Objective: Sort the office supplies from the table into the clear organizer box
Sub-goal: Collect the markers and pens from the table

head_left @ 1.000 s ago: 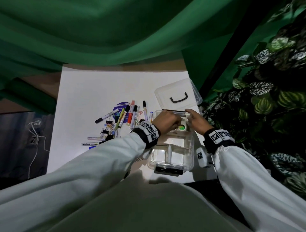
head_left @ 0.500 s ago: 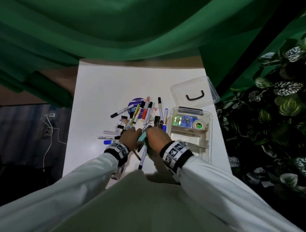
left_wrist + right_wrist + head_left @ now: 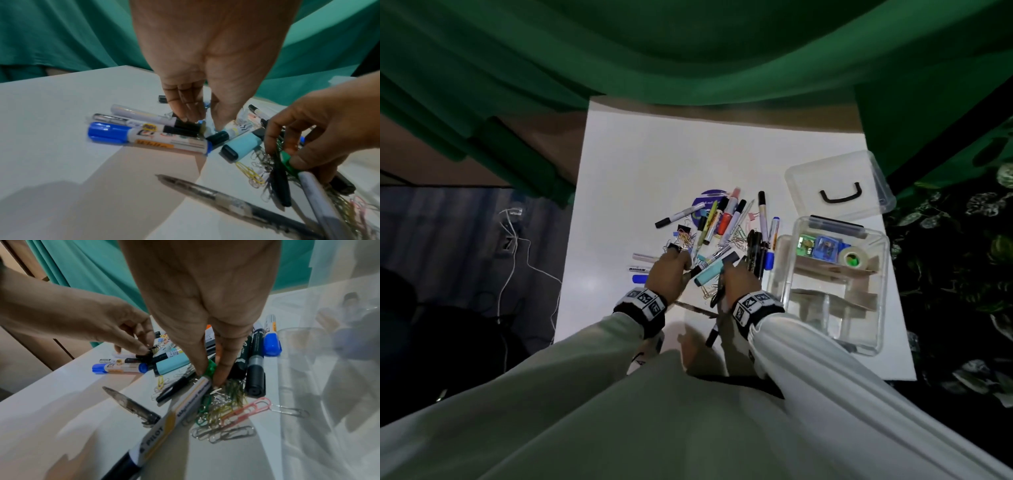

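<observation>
A pile of markers, pens and clips (image 3: 722, 233) lies on the white table, left of the clear organizer box (image 3: 784, 274). My right hand (image 3: 208, 378) pinches the green end of a white Pilot whiteboard marker (image 3: 185, 405) over a heap of paper clips (image 3: 222, 415). My left hand (image 3: 202, 125) reaches down into the pile's left side. Its thumb and fingertips close on a small black binder clip (image 3: 152, 350) beside the black marker caps. A teal highlighter (image 3: 714, 272) lies between the two hands.
The box's far compartment holds a tape roll (image 3: 854, 258) and a blue sharpener (image 3: 825, 248). Its lid (image 3: 839, 185) lies behind it. A clear pen (image 3: 226, 199) lies near the table's front edge. Green cloth hangs behind, and plants stand at the right.
Both hands have left the organizer box and come down on the pile of supplies. The right hand has taken hold of the whiteboard marker's green end.
</observation>
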Demonstrator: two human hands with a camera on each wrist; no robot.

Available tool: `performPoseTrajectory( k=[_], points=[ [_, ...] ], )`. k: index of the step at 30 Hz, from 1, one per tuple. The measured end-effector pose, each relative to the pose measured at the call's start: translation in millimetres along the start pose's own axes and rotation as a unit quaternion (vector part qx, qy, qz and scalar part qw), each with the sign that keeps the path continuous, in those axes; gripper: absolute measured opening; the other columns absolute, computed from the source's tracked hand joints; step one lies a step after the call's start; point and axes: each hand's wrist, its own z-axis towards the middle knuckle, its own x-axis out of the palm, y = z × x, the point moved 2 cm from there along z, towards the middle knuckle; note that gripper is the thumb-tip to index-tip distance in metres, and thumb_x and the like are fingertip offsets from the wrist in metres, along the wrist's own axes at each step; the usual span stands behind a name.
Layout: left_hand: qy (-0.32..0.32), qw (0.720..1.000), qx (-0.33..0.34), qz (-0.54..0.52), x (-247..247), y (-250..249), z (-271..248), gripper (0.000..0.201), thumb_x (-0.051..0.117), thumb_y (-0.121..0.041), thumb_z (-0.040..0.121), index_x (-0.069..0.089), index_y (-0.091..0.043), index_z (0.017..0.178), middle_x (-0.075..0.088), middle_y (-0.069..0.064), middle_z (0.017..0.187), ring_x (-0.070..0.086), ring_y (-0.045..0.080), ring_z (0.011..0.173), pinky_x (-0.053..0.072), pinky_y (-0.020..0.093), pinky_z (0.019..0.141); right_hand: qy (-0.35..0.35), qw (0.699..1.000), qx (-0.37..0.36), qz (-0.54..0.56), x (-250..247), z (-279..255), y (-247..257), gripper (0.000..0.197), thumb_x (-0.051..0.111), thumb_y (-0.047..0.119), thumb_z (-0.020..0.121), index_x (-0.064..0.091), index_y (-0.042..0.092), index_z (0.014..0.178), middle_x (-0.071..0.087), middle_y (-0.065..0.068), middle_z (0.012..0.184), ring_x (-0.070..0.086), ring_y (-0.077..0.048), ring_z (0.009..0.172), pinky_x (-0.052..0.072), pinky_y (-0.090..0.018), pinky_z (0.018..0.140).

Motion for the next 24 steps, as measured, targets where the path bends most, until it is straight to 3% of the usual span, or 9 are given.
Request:
performPoseTrajectory(
  k=[3, 6, 8, 11, 13, 18, 21, 24],
  points=[
    [-0.033, 0.999, -0.021, -0.01, -8, 24, -13, 0.027, 0.065, -0.007, 0.076, 0.06, -0.012, 0.102, 0.055, 0.013, 0.1, 0.055, 0.033, 0.087, 0.049, 0.037, 0.072, -0.03, 0.999, -0.001, 0.02, 0, 2, -3, 0.058, 0.056, 0.005, 0.086, 0.036, 0.009, 0.141, 0.05, -0.023, 0.123, 0.062, -0.04, 0.103, 0.051, -0.04, 0.085],
    [-0.023, 0.998, -0.031, 0.056, -13, 45, -19, 0.051, 0.072, -0.011, 0.071, 0.058, -0.017, 0.12, 0.055, 0.012, 0.116, 0.054, 0.034, 0.099, 0.047, 0.04, 0.082, -0.054, 0.998, 0.012, 0.042, -3, 1, -2, 0.048, 0.046, 0.001, 0.088, 0.04, 0.008, 0.136, 0.051, -0.022, 0.119, 0.064, -0.039, 0.097, 0.054, -0.043, 0.081],
    [-0.008, 0.996, -0.024, 0.085, -11, 55, -19, 0.059, 0.069, -0.006, 0.069, 0.056, -0.018, 0.126, 0.055, 0.013, 0.12, 0.054, 0.038, 0.103, 0.045, 0.042, 0.084, -0.078, 0.994, 0.023, 0.075, -10, -2, 4, 0.036, 0.048, 0.0, 0.088, 0.046, 0.006, 0.124, 0.052, -0.019, 0.116, 0.064, -0.036, 0.092, 0.053, -0.04, 0.076],
    [0.0, 0.994, -0.008, 0.108, -9, 57, -16, 0.053, 0.06, 0.005, 0.067, 0.061, -0.012, 0.117, 0.058, 0.016, 0.103, 0.057, 0.039, 0.09, 0.042, 0.04, 0.076, -0.123, 0.983, 0.016, 0.138, -35, -10, 7, 0.02, 0.056, 0.007, 0.09, 0.052, 0.006, 0.109, 0.054, -0.013, 0.11, 0.059, -0.029, 0.088, 0.049, -0.034, 0.073],
    [0.018, 0.992, -0.002, 0.128, -8, 53, -12, 0.056, 0.059, 0.004, 0.068, 0.057, -0.012, 0.121, 0.056, 0.016, 0.103, 0.055, 0.038, 0.091, 0.04, 0.039, 0.076, -0.172, 0.967, 0.006, 0.185, -62, -16, -1, 0.013, 0.059, 0.011, 0.089, 0.056, 0.008, 0.102, 0.058, -0.01, 0.103, 0.058, -0.023, 0.086, 0.051, -0.034, 0.075],
    [0.058, 0.982, 0.007, 0.177, -8, 42, -6, 0.066, 0.066, -0.01, 0.068, 0.043, -0.013, 0.129, 0.049, 0.014, 0.113, 0.048, 0.034, 0.1, 0.039, 0.039, 0.079, -0.308, 0.929, 0.08, 0.188, -127, -33, -58, 0.014, 0.06, 0.016, 0.09, 0.062, 0.006, 0.1, 0.064, -0.016, 0.101, 0.062, -0.031, 0.089, 0.049, -0.033, 0.073],
    [0.067, 0.981, 0.011, 0.181, -7, 38, -2, 0.065, 0.066, -0.011, 0.07, 0.039, -0.013, 0.129, 0.047, 0.014, 0.117, 0.047, 0.035, 0.104, 0.039, 0.039, 0.082, -0.307, 0.924, 0.182, 0.141, -137, -42, -98, 0.02, 0.057, 0.013, 0.09, 0.061, 0.003, 0.107, 0.058, -0.021, 0.111, 0.059, -0.037, 0.101, 0.049, -0.041, 0.081],
    [0.062, 0.983, 0.008, 0.173, -6, 36, 1, 0.059, 0.058, -0.005, 0.074, 0.041, -0.011, 0.13, 0.048, 0.015, 0.119, 0.047, 0.035, 0.104, 0.039, 0.039, 0.082, -0.282, 0.927, 0.228, 0.1, -132, -43, -120, 0.025, 0.057, 0.009, 0.085, 0.062, 0.002, 0.109, 0.055, -0.026, 0.115, 0.057, -0.042, 0.105, 0.05, -0.045, 0.083]
  ],
)
